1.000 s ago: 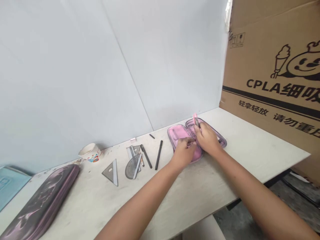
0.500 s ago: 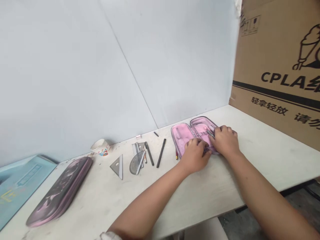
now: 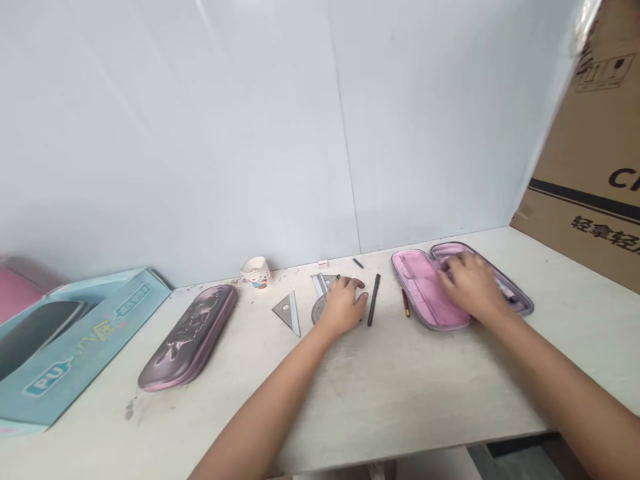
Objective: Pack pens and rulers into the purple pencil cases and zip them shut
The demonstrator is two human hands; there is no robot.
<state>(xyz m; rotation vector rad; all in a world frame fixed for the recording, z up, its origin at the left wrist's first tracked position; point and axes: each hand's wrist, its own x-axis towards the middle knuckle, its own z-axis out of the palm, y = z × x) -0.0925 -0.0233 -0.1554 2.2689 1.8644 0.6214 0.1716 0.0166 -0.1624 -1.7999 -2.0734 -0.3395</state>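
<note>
My left hand [image 3: 345,307] is over the group of drawing tools, its thumb apart from its bent fingers and nothing visible in its grasp. It partly covers a grey protractor [image 3: 318,309] and a clear ruler [image 3: 320,285]; the pen beside them is mostly hidden. A grey set square [image 3: 287,312] lies to its left and a black pen [image 3: 374,300] to its right. My right hand [image 3: 470,281] reaches into the right half of an unzipped pink pencil case [image 3: 420,283], fingers loosely spread over the lining. A pale item [image 3: 507,291] lies inside near that wrist.
A red pencil [image 3: 405,303] touches the table by the case. An eraser [image 3: 323,264], a short dark stick [image 3: 358,263] and a paper cup [image 3: 257,272] stand near the wall. Leftward are a closed dark pencil case [image 3: 190,337] and a blue box [image 3: 75,360]; a carton [image 3: 585,200] stands right.
My left hand has left the pink case and moved left over the drawing tools. My right hand stays at the case, its grey item no longer visible between the fingers. The view has turned left.
</note>
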